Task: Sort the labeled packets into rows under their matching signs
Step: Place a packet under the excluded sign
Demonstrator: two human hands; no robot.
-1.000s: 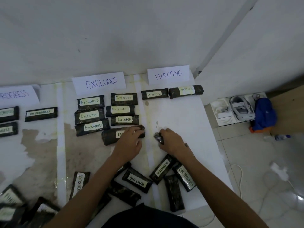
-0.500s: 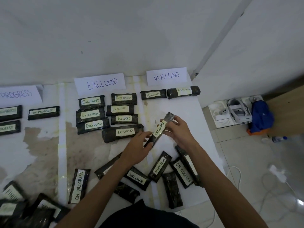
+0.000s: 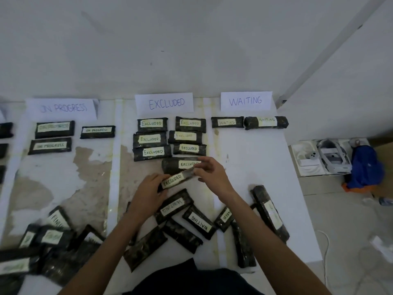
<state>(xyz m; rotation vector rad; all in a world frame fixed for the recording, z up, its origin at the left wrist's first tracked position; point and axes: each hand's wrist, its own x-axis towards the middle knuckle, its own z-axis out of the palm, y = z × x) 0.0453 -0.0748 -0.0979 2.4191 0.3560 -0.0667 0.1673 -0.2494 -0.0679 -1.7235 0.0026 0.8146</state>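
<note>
The person is holding one packet (image 3: 175, 180) in both hands, just in front of the lowest sorted packet (image 3: 170, 166) lying under the EXCLUDED sign (image 3: 164, 102). The held packet is showing a dark, mottled, glossy wrapping and a pale strip label with "EXCLUDED" handwritten in dark ink. It is tilting, its right end raised. The left hand (image 3: 148, 193) is gripping the lower left end, fingers curled round it. The right hand (image 3: 212, 174) is pinching the upper end between thumb and fingertips. Unsorted packets (image 3: 198, 222) are lying scattered nearer the person, two reading "WAITING".
</note>
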